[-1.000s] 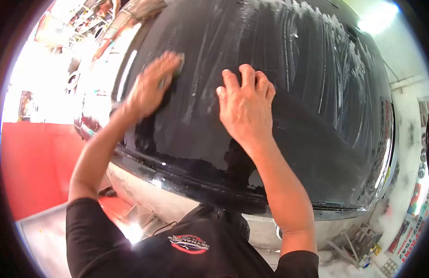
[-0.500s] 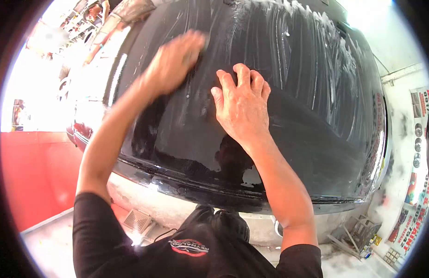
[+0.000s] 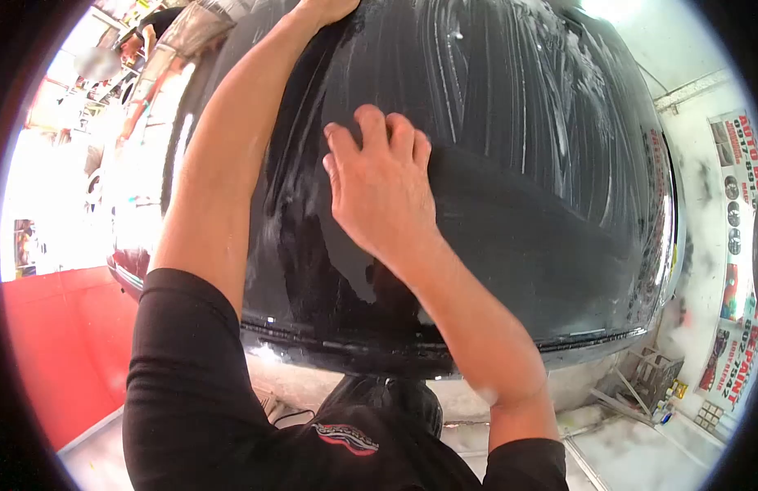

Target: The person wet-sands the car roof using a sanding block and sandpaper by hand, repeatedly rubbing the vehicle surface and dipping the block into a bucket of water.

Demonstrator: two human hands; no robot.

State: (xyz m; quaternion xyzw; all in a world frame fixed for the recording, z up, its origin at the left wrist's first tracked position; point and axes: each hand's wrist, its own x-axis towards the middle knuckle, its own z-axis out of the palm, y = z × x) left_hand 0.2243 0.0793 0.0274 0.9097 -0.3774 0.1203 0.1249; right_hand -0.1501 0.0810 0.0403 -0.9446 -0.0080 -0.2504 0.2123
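Note:
A large black car panel spreads before me, wet and streaked with whitish suds toward its far right side. My left hand reaches to the far part of the panel and is partly cut off by the top edge of the view. Its fingers are hidden, so anything under them cannot be made out. My right hand rests on the middle of the panel, fingers spread and slightly bent, holding nothing. A dark, glossy wet patch lies on the panel near my right wrist.
At the left stands a red low wall. Another person is in the bright area at upper left. Printed banners hang on the right wall. A metal frame stands on the floor at lower right.
My left hand has moved farther up and away across the panel, partly out of view. My right hand stays on the panel, while the whole view has shifted somewhat.

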